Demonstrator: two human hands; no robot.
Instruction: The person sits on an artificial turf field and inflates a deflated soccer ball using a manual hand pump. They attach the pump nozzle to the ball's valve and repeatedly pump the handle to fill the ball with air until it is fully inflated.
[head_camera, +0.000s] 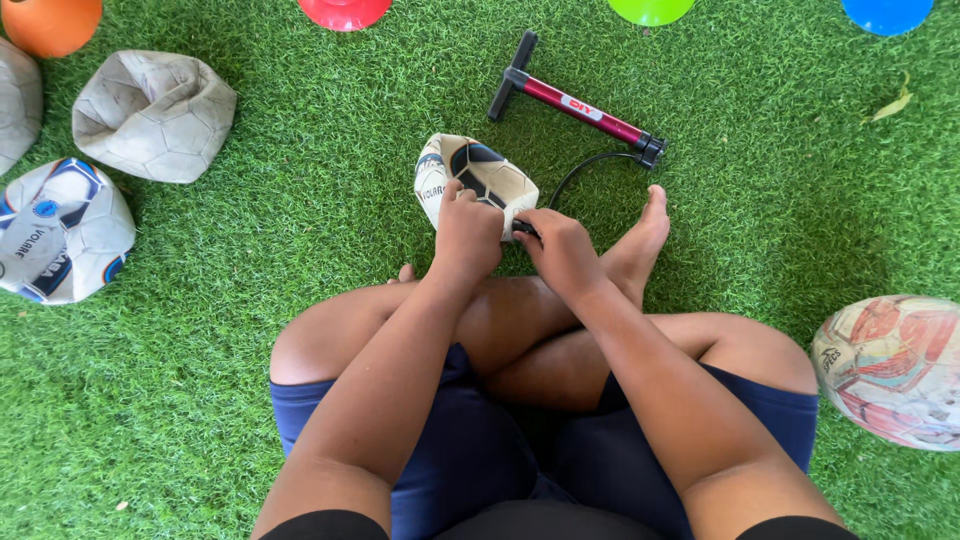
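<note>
Cross-legged on the turf, my left hand (466, 232) clasps a flat ball (480, 178) by my shins while my right hand (560, 247) pinches the pump (580, 105) hose (578, 168) at it.

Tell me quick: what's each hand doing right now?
Left hand: closed, gripping the deflated football.
Right hand: closed on the black pump hose end at the ball.
</note>
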